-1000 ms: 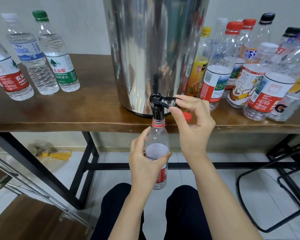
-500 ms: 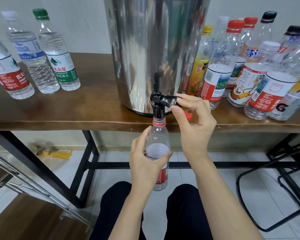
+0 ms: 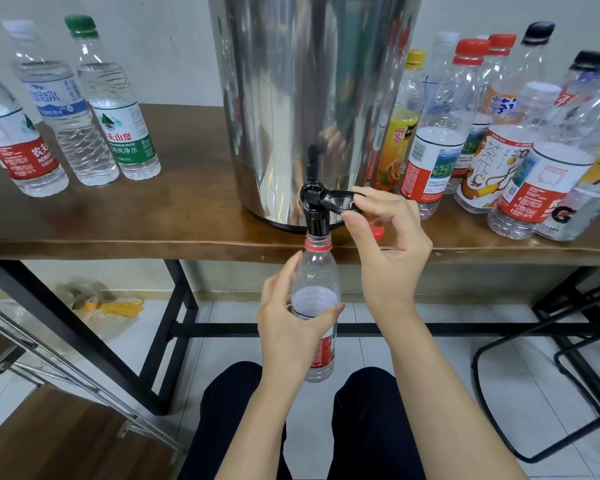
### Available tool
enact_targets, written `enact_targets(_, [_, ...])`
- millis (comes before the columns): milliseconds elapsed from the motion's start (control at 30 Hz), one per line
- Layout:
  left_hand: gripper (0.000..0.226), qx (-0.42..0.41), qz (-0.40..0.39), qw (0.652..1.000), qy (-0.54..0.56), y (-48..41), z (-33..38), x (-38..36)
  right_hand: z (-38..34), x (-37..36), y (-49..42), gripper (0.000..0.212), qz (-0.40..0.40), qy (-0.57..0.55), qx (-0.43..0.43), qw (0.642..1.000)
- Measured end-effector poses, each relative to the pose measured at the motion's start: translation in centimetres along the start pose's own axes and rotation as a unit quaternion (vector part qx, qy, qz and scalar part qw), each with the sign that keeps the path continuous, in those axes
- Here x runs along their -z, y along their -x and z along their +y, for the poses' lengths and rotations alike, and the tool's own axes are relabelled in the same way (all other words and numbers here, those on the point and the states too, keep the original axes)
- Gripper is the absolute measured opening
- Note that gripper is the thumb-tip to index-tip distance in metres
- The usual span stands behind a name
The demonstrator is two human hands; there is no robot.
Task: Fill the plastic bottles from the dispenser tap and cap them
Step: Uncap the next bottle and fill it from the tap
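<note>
Overflow is the main risk. The bottle hangs under the tap, mouth right at the spout, below the table edge and over the person's lap. The water line already sits near the shoulder. The left hand grips the bottle round its middle. The right hand pinches the lever between thumb and forefinger. If the lever closes late, water would likely spill over the neck onto the hand and lap. The neck looks barely entered, so a small drop or tilt of the left hand could send the flow down the outside. A wet, thin-walled bottle may also slip or buckle under a harder squeeze.

No stream shows inside the neck, so I cannot tell whether the tap is running. The left hand covers most of the label and the lower water. The red cap on the table is half hidden behind the right hand. The dispenser top is cut off, as are the outermost bottles on each side.
</note>
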State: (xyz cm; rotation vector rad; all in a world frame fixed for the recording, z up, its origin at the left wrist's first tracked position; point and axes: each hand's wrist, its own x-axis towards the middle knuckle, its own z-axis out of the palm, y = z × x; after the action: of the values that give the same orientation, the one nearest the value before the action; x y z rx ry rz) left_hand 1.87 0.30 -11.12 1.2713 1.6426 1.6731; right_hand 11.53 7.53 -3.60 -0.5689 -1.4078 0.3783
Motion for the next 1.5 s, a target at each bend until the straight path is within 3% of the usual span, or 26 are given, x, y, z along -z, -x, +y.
enact_targets(1500, [0.087,0.009,-0.003,1.000,-0.004,0.08,0.09,0.22,0.12,0.01,0.06,0.016,-0.006,-0.004,-0.004,1.000])
